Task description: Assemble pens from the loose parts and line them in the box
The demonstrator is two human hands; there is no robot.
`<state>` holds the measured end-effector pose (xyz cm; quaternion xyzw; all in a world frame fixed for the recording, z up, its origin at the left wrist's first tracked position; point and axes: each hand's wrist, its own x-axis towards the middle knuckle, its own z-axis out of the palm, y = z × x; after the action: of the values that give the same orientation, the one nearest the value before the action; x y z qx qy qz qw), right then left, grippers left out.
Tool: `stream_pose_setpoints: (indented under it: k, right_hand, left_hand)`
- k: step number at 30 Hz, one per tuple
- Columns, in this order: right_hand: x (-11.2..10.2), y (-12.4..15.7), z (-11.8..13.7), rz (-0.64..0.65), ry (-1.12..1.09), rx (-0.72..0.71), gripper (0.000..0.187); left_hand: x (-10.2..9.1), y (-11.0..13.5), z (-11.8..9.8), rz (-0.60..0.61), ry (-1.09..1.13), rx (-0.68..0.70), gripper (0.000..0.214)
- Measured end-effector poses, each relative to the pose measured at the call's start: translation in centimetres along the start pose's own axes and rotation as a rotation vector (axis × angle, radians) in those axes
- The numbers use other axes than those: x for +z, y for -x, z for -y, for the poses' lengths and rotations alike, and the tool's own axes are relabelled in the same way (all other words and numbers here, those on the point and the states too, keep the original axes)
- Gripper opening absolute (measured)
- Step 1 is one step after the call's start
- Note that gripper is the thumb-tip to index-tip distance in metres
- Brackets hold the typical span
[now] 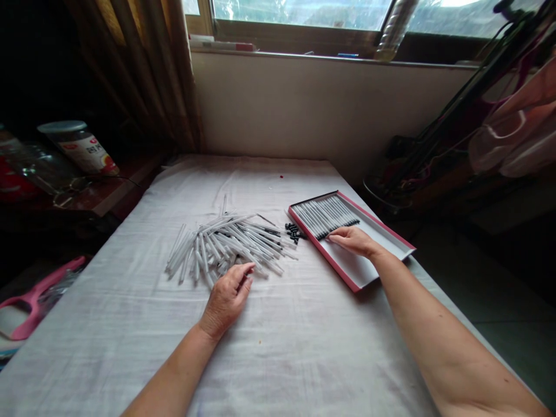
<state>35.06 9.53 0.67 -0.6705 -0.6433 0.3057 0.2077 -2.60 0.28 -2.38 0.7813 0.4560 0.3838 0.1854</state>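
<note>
A loose pile of clear and whitish pen barrels (221,240), some with dark ends, lies on the cloth-covered table. My left hand (228,295) rests at the near edge of this pile, fingers loosely bent, with a small gap between thumb and forefinger and nothing visible in it. To the right is a shallow box with a pink-red rim (330,260). Inside its far part, pens (328,214) lie side by side in a row, black ends toward me. My right hand (351,239) reaches into the box with its fingers pressed together by those black ends; what they pinch is hidden.
Small black caps (293,233) are heaped between pile and box. A white cloth (278,359) covers the table. On the left are a labelled jar (82,147) on a dark shelf and a pink-handled object (39,298). Wall and window stand behind; dark hanging items are at right.
</note>
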Motion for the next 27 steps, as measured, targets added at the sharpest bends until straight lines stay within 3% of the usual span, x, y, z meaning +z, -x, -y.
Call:
stream_pose_setpoints:
  k: [9, 13, 15, 18, 22, 27]
  right_hand:
    - [0.4, 1.0, 1.3, -0.051, 0.036, -0.012, 0.024]
    - [1.0, 2.3, 4.1, -0.227, 0.044, -0.208, 0.024]
    - [2.1, 3.0, 6.2, -0.274, 0.047, -0.341, 0.024]
    - [4.6, 3.8, 9.0, -0.205, 0.056, -0.435, 0.020]
    - [8.4, 4.6, 11.0, -0.095, 0.183, -0.359, 0.018]
    - [11.7, 4.8, 12.0, -0.144, 0.341, -0.254, 0.018]
  left_hand:
    - [-0.1, 0.0, -0.1, -0.032, 0.044, -0.002, 0.027]
    - [-0.1, 0.0, 0.0, -0.071, 0.091, -0.011, 0.023]
    - [-0.2, 0.0, -0.1, -0.085, 0.108, -0.013, 0.020]
    - [-0.4, 0.2, -0.1, -0.095, 0.142, -0.034, 0.019]
    - [-0.8, 0.6, -0.4, -0.060, 0.150, -0.066, 0.026]
    - [-1.0, 0.6, -0.9, -0.011, 0.125, -0.060, 0.031]
